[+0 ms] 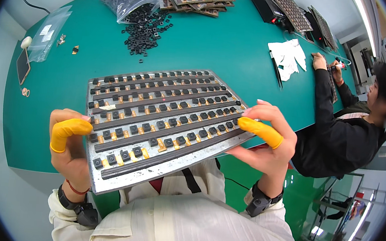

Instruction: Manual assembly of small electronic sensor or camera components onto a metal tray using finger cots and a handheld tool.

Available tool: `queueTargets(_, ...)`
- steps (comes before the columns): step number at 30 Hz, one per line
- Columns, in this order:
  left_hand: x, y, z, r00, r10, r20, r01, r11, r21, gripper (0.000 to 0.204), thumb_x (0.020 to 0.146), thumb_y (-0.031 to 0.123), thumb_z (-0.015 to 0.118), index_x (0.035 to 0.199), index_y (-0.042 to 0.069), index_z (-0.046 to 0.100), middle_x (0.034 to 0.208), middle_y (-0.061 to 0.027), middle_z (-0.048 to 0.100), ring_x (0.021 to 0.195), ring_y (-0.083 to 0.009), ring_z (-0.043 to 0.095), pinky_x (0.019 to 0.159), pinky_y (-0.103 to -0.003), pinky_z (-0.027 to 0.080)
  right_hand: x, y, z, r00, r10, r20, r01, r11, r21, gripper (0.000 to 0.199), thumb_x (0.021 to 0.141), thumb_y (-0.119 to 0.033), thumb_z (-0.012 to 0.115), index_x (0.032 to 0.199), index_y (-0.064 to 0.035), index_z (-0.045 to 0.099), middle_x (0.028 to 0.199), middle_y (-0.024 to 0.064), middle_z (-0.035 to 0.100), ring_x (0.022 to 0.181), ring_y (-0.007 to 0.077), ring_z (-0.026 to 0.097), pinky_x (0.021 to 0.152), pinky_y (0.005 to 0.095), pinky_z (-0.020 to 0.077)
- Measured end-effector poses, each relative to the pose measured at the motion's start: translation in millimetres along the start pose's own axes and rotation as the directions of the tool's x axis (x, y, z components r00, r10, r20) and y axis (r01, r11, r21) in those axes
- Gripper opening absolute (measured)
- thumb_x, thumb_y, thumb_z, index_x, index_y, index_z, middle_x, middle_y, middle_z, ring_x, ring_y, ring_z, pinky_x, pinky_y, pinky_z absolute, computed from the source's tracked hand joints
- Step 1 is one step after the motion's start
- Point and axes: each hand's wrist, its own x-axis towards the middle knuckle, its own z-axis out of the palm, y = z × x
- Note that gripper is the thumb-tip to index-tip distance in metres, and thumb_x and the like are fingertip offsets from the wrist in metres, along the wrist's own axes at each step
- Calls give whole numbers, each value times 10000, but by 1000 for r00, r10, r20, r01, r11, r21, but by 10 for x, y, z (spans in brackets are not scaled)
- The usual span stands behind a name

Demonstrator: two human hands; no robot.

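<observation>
Gripping the metal tray (103, 179), left hand (72, 148) and right hand (265, 143) close on its edges (2 thumbs on top).

I have both forearms raised from below, a dark band on each wrist. My left hand (72, 148) is curled closed in a grip, its yellow-cotted thumb on top. My right hand (265, 141) pinches likewise, its cotted finger pointing inward toward the left grip.

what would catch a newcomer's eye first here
A flat grey metal tray lined with rows of small black square parts fills the centre, gripped by the left hand and right hand, each thumb in a yellow finger cot. Behind it, a loose heap of black parts lies on the green table.
</observation>
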Motion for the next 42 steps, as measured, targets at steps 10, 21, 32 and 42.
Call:
queueTargets(10,-22,19,-20,1000,4,1,-4,1000,-25,516,628,152,910,998,46,566,1003,-76,522,872,-181,513,784,-306,408,181,-96,118,970,-142,198,114,983,146,433,519,-4,802,936,23,691,1023,144,643,927,325,637,874,454,518)
queueTargets(21,-82,16,12,1000,1,11,0,999,-34,465,642,119,896,971,42,577,971,-63,507,810,-169,493,713,-293,398,267,-167,52,929,-101,356,48,987,155,316,583,59,704,895,6,696,980,76,636,967,266,638,1044,519,440)
queueTargets(32,-137,35,43,1000,-15,22,16,999,-30,465,642,91,879,982,56,564,975,-54,483,846,-178,485,761,-291,403,289,-180,10,894,-37,446,-41,986,163,325,618,58,714,936,-3,684,973,77,615,980,273,625,1109,548,375)
queueTargets(42,-68,19,-6,999,2,33,-1,1000,-22,468,644,55,865,993,41,553,1008,-66,492,891,-178,495,795,-292,410,188,-154,15,942,45,332,-55,998,20,410,598,-11,798,996,-45,709,1079,64,647,1022,264,638,1099,545,384)
